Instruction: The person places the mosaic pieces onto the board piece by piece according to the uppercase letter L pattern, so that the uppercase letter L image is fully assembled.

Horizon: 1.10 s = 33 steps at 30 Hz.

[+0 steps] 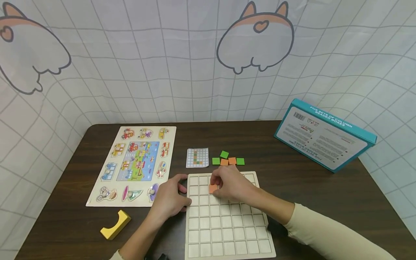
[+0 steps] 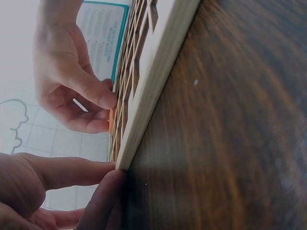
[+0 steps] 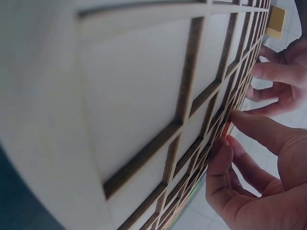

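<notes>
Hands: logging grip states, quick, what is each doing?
Left hand: open, fingers resting on the grid board edge.
Right hand: pinching an orange tile.

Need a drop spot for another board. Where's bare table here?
Free: dark table between the grid board and teal box; also the far strip behind the pattern card. Crowded: loose tiles, both hands at the board's near-left corner, vehicle puzzle, yellow block.

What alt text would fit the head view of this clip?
A person's right hand pinches an orange tile over a cell near the top of a wooden grid board while the left hand steadies its left edge. Loose green and orange tiles, a pattern card, a peg puzzle, a yellow block and a teal box lie around on the dark table.
</notes>
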Each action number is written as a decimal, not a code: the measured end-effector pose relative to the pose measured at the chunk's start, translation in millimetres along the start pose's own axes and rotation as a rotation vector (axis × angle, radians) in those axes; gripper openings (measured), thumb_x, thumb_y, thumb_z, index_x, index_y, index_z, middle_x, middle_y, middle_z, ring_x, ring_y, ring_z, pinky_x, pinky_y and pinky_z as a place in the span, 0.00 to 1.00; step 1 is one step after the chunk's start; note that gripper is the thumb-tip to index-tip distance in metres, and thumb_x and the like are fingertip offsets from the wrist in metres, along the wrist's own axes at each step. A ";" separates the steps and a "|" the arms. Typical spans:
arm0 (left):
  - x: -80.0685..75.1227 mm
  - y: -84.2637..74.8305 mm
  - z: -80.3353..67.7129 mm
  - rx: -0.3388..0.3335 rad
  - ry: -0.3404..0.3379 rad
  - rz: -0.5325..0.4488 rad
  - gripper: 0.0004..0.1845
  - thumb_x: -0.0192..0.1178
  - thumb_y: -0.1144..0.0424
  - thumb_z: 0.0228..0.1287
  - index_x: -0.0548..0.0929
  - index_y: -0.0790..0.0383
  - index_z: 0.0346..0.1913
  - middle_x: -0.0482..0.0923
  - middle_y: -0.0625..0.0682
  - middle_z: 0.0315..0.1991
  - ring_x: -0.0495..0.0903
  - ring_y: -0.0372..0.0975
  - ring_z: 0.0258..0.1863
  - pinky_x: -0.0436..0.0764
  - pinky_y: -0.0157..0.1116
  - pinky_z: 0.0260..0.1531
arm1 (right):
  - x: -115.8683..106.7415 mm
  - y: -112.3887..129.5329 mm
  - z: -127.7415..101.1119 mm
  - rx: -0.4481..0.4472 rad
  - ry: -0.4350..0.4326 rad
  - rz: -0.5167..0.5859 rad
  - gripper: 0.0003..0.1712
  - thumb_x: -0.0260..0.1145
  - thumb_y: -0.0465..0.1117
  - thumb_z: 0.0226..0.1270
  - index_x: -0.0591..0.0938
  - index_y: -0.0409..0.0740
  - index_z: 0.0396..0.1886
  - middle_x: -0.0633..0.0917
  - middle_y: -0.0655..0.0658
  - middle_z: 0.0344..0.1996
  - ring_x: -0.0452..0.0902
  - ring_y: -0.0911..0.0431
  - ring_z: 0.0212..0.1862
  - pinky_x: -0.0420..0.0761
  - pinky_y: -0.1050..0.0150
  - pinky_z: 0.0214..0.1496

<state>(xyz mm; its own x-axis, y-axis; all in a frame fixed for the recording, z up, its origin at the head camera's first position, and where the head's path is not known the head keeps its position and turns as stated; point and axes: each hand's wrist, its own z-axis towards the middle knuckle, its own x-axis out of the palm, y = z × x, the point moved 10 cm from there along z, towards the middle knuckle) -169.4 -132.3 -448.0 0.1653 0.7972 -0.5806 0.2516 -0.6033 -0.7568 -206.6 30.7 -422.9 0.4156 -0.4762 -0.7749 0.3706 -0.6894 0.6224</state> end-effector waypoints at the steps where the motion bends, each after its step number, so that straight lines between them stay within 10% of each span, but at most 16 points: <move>1: 0.1 0.2 0.0 -0.002 0.000 -0.001 0.40 0.74 0.77 0.48 0.77 0.63 0.69 0.79 0.56 0.36 0.81 0.39 0.14 0.84 0.35 0.15 | 0.1 -0.1 -0.1 0.000 0.002 0.002 0.09 0.77 0.31 0.55 0.86 0.44 0.34 0.83 0.49 0.28 0.75 0.60 0.30 0.79 0.64 0.34; 33: -1.6 -0.2 -1.0 0.027 -0.011 -0.023 0.40 0.73 0.78 0.46 0.77 0.64 0.68 0.79 0.56 0.36 0.81 0.39 0.14 0.85 0.35 0.16 | -15.9 -8.8 0.7 0.013 -0.013 0.030 0.10 0.78 0.33 0.55 0.88 0.44 0.37 0.85 0.50 0.31 0.77 0.62 0.31 0.81 0.67 0.35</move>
<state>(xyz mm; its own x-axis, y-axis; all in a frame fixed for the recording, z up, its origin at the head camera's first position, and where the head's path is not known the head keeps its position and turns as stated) -168.8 -133.4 -446.6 0.1489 0.8105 -0.5665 0.2295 -0.5855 -0.7775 -217.0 43.9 -416.1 0.4159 -0.5038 -0.7571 0.3469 -0.6817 0.6442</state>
